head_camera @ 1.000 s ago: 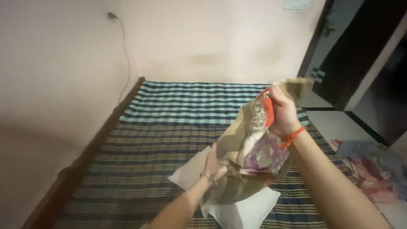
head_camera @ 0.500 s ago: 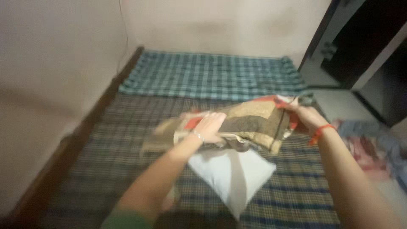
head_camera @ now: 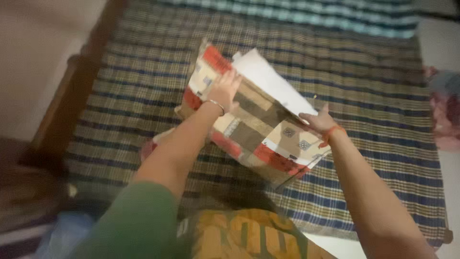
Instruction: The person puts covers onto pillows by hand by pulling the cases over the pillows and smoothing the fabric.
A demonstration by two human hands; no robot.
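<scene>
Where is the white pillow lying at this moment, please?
In the head view, the white pillow lies mid-bed on the checked sheet, mostly covered by the patchwork cover, between the left hand and right hand.

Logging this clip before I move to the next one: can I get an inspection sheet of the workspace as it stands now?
Surface: bed with a checked sheet, dark wooden edge on the left.
Job's things: patchwork pillow cover lying on the bed, white pillow sticking out of its far side.
Clutter: nothing seen on the bed.
Hands: left hand flat on the cover; right hand at the edge where pillow and cover meet; grip unclear.
Cables: nothing seen.
Surroundings: pale wall at left, bundled cloth on the floor at right.
</scene>
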